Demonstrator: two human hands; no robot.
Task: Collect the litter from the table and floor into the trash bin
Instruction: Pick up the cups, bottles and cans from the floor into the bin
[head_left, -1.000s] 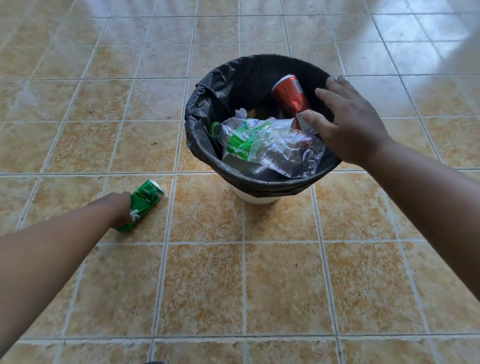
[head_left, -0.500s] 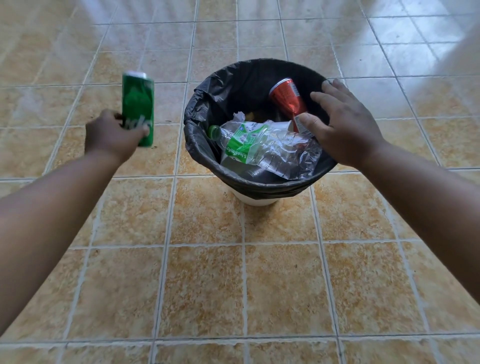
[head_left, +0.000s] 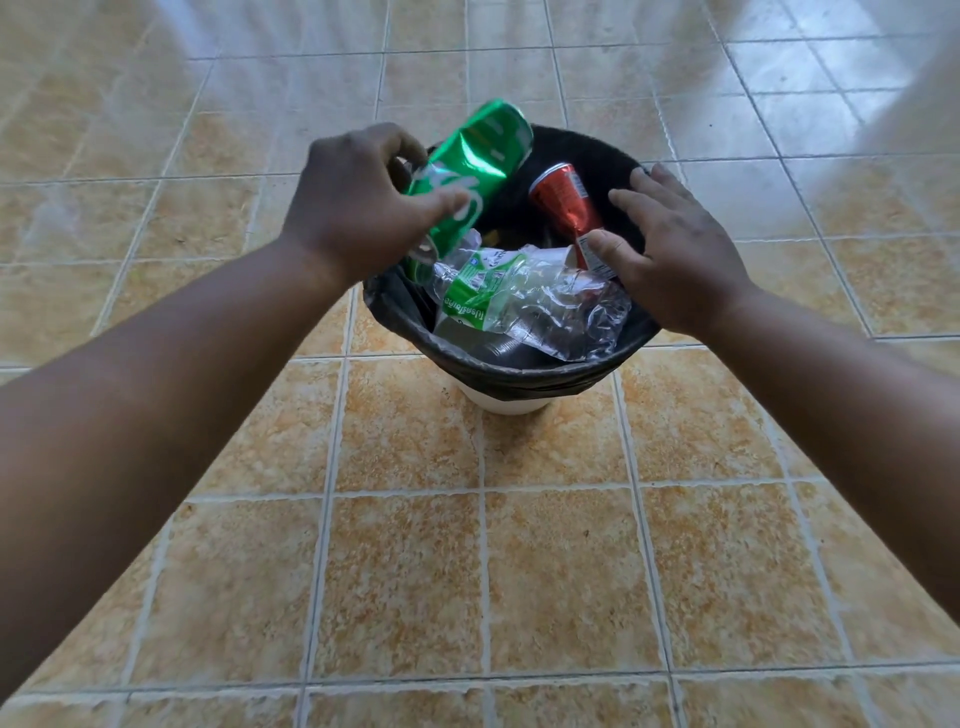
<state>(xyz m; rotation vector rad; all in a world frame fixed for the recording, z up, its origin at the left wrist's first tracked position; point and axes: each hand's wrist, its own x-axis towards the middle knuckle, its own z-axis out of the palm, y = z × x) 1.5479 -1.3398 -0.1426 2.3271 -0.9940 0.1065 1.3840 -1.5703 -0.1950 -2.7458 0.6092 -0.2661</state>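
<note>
My left hand (head_left: 358, 202) holds a dented green can (head_left: 475, 166), tilted over the left rim of the trash bin (head_left: 519, 371). The bin is white with a black liner and stands on the floor. Inside it lie a crushed clear plastic bottle (head_left: 524, 301) with a green label and a red can (head_left: 566, 200) leaning against the far wall. My right hand (head_left: 675, 249) rests on the right side of the bin with fingers spread, its thumb touching the red can's lower end.
Tan and orange floor tiles (head_left: 405, 571) surround the bin on every side. A bright glare washes out the floor at the far right (head_left: 883, 104). No table shows in view.
My left hand lifted the green can off the floor, then carried it right until it hangs over the bin's left rim. My right hand stayed on the bin.
</note>
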